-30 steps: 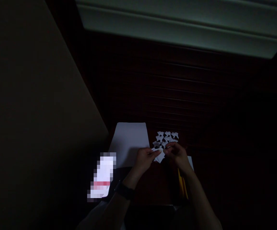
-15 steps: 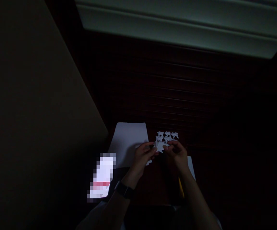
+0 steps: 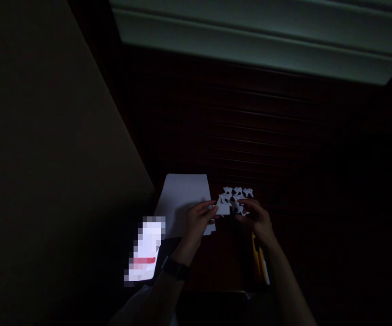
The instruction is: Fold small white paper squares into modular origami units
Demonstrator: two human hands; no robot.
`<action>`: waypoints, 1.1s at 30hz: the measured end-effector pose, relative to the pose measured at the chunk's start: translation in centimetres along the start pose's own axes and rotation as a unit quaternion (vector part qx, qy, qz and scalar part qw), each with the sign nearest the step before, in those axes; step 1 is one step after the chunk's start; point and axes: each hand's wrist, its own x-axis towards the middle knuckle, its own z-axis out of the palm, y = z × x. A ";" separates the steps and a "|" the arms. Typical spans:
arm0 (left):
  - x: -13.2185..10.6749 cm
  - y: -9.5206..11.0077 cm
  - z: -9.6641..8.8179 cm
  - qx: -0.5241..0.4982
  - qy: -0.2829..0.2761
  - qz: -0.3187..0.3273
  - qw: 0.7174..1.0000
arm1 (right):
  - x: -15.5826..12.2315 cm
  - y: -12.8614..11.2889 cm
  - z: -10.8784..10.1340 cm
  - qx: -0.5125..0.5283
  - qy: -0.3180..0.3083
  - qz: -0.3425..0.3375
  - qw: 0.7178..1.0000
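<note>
A small folded piece of white paper (image 3: pixel 223 209) is pinched between the thumb and fingers of my left hand (image 3: pixel 196 222), which has a dark watch on its wrist. To its right, my right hand (image 3: pixel 257 219) has thumb and fingers apart, with nothing visible between them. Behind both hands, several small folded paper figures (image 3: pixel 237 190) stand in rows on the dark table (image 3: pixel 221 262). Some of the nearer figures are partly covered by the held paper and my right fingers.
A stack of white paper sheets (image 3: pixel 184 194) lies on the left, beside my left hand. Nearer me glows a phone screen (image 3: pixel 147 249), blurred out. Something yellow (image 3: pixel 257 258) lies by my right forearm. A pale wall (image 3: pixel 63 136) rises at the left. The scene is dim.
My right hand has let go of the folded paper and moved slightly right. My left hand keeps the paper, which now looks like a narrower strip. More of the yellow thing shows.
</note>
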 end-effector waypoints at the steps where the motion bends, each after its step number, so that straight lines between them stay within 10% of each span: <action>1: 0.0 0.1 0.0 0.011 -0.004 0.006 1.000 | 0.0 -0.2 -0.1 0.001 -0.019 -0.005 1.000; 8: -0.1 -0.3 0.1 0.044 -0.074 0.010 0.996 | -0.5 -0.9 0.4 0.006 -0.163 0.015 0.986; 33: -0.1 0.0 0.5 0.048 -0.034 0.053 0.997 | -0.8 -0.5 1.9 -0.086 -0.139 0.028 0.986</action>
